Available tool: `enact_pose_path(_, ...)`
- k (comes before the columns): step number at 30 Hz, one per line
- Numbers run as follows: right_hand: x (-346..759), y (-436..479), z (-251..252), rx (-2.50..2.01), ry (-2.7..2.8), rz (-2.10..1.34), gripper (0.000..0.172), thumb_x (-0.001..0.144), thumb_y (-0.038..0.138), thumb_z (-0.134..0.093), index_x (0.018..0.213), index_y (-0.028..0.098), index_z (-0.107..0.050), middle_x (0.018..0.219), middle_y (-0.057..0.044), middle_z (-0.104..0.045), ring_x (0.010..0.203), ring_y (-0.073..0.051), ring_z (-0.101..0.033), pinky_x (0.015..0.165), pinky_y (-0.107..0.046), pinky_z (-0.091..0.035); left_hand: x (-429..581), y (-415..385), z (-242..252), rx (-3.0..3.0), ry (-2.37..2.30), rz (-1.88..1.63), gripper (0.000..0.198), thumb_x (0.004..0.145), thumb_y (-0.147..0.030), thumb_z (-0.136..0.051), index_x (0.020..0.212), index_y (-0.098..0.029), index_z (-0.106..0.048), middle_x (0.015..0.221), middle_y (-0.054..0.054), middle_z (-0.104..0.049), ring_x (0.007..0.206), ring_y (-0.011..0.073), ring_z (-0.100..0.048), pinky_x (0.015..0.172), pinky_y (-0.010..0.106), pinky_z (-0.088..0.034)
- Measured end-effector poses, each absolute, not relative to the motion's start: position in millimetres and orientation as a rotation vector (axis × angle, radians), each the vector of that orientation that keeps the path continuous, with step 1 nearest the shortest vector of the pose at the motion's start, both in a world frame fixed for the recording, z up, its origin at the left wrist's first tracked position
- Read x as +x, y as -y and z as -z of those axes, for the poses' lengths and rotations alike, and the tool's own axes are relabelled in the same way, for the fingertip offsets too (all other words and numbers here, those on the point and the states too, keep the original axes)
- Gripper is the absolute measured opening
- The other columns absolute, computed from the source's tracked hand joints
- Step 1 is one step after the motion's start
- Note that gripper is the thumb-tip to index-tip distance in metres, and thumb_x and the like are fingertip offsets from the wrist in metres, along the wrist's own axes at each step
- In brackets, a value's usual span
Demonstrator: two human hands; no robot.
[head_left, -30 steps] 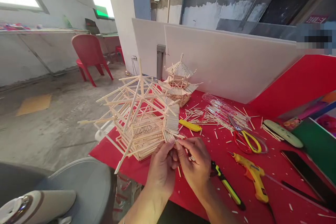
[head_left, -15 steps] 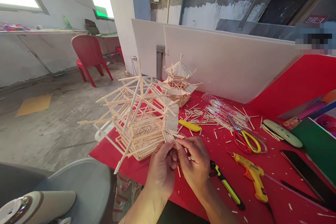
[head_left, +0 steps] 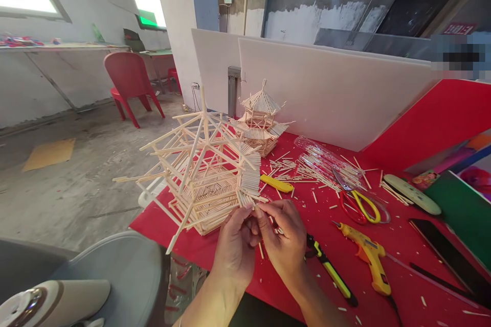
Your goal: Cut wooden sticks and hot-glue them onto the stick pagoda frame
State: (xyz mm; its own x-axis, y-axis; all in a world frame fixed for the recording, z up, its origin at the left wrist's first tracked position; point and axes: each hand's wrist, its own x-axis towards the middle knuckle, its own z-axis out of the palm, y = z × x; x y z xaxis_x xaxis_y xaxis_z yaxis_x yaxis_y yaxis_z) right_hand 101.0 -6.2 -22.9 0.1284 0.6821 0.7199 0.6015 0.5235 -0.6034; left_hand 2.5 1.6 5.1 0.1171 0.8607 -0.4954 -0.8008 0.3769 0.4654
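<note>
A large wooden-stick roof frame (head_left: 203, 168) stands on the red table (head_left: 299, 276) at its left corner. My left hand (head_left: 233, 248) and my right hand (head_left: 286, 240) meet at the frame's near right edge, fingertips pinched together on a small wooden stick (head_left: 258, 203) against the row of short sticks there. A smaller finished stick pagoda (head_left: 261, 117) stands behind the frame, near the white board.
A yellow-and-black utility knife (head_left: 332, 276) lies right of my right hand, then a yellow glue gun (head_left: 370, 258), red-yellow scissors (head_left: 356, 199), a yellow cutter (head_left: 276, 183) and a clear bag of sticks (head_left: 326, 163). Loose sticks litter the table. A phone (head_left: 448, 255) lies far right. A grey chair (head_left: 126, 271) stands lower left.
</note>
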Motion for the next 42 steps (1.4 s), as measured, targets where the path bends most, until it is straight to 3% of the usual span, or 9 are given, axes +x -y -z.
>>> enact_pose_path(11,107,16,17,-1.143,1.546,-0.133,0.025,0.090,0.011,-0.056,0.108,0.023,-0.067,0.087,-0.005,-0.064,0.079,-0.016,-0.060,0.070,-0.032,-0.050,0,7,-3,0.144,-0.791,-1.176,0.021,0.063,-0.029,-0.078,0.073,-0.012,-0.069,0.062,-0.001,-0.060,0.048,0.0063,-0.045,0.040,0.018,-0.028)
enact_pose_path(18,117,39,17,-1.179,1.589,-0.248,0.020,0.089,0.014,-0.049,0.095,0.022,-0.066,0.081,-0.003,-0.062,0.076,-0.017,-0.057,0.068,-0.031,-0.048,0,24,24,0.316,-0.851,-1.127,0.030,0.062,-0.029,-0.086,0.087,-0.016,-0.075,0.053,-0.004,-0.052,0.049,0.0053,-0.040,0.043,0.015,-0.025)
enact_pose_path(22,122,57,25,-1.228,1.614,-0.375,0.019,0.087,0.013,-0.047,0.091,0.022,-0.063,0.081,-0.001,-0.062,0.077,-0.017,-0.057,0.074,-0.033,-0.048,4,30,28,0.568,-0.931,-1.192,0.025,0.061,-0.034,-0.088,0.073,-0.016,-0.076,0.060,-0.002,-0.055,0.051,0.0067,-0.042,0.045,0.018,-0.030)
enact_pose_path(25,127,66,27,-1.253,1.617,-0.444,0.022,0.086,0.012,-0.047,0.095,0.023,-0.064,0.085,-0.002,-0.063,0.078,-0.017,-0.057,0.072,-0.031,-0.048,5,35,22,0.853,-1.017,-1.331,0.017,0.064,-0.031,-0.085,0.065,-0.018,-0.075,0.069,0.001,-0.059,0.064,0.0123,-0.051,0.059,0.022,-0.042)
enact_pose_path(27,129,70,25,-1.267,1.621,-0.467,0.023,0.086,0.012,-0.048,0.096,0.022,-0.065,0.084,-0.003,-0.064,0.077,-0.017,-0.058,0.069,-0.029,-0.048,5,38,19,0.982,-1.045,-1.377,0.016,0.067,-0.030,-0.084,0.063,-0.019,-0.073,0.070,0.002,-0.061,0.071,0.0147,-0.054,0.067,0.023,-0.043)
enact_pose_path(32,133,78,22,-1.225,1.667,-0.439,0.025,0.083,0.010,-0.048,0.094,0.022,-0.067,0.082,-0.002,-0.063,0.079,-0.017,-0.059,0.071,-0.030,-0.049,2,40,24,0.837,-0.932,-1.048,0.030,0.072,-0.042,-0.079,0.068,-0.017,-0.063,0.048,-0.005,-0.048,0.043,0.0068,-0.037,0.044,0.020,-0.028)
enact_pose_path(38,144,83,33,-1.221,1.937,-0.023,0.052,0.082,0.011,-0.053,0.131,0.027,-0.059,0.091,-0.005,-0.062,0.083,-0.020,-0.055,0.073,-0.036,-0.048,6,41,31,0.685,-0.880,-0.931,0.038,0.072,-0.048,-0.077,0.071,-0.020,-0.052,0.049,-0.007,-0.047,0.037,0.0058,-0.038,0.038,0.018,-0.024)
enact_pose_path(42,154,82,36,-1.320,2.045,0.109,0.059,0.079,0.011,-0.056,0.135,0.030,-0.056,0.096,-0.006,-0.063,0.089,-0.023,-0.052,0.077,-0.039,-0.048,7,39,34,0.596,-0.890,-0.912,0.043,0.073,-0.054,-0.074,0.066,-0.018,-0.052,0.050,-0.005,-0.050,0.038,0.0043,-0.037,0.038,0.017,-0.023)
